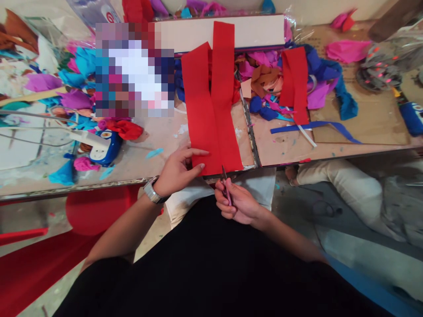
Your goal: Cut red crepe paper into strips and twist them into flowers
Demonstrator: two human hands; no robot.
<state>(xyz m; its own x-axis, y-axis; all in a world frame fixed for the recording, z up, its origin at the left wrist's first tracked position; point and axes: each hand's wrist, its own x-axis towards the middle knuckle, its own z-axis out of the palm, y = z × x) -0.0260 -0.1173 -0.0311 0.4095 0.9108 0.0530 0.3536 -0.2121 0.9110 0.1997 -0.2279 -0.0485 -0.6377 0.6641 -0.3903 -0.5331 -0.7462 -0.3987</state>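
Note:
A long red sheet [218, 127], paper or cloth, lies over the table's near edge. Its far part divides into two strips that spread apart, and a thin line runs down the middle towards me. My left hand [180, 169], with a metal watch at the wrist, rests at the sheet's near left corner, thumb and index finger stretched out and apart. Small scissors [227, 189] with pinkish handles are in my right hand [239, 200], fingers wrapped round them. Their blades point away from me and touch the sheet's near edge, at the middle line.
Crumpled coloured pieces [77, 99] cover the left side, beside a blue-and-white power strip [105, 147] with cables. Another red strip [295, 83] and a blue ribbon [317, 127] lie to the right. A long white box [221, 33] stands behind. Someone's leg [343, 185] shows below the table.

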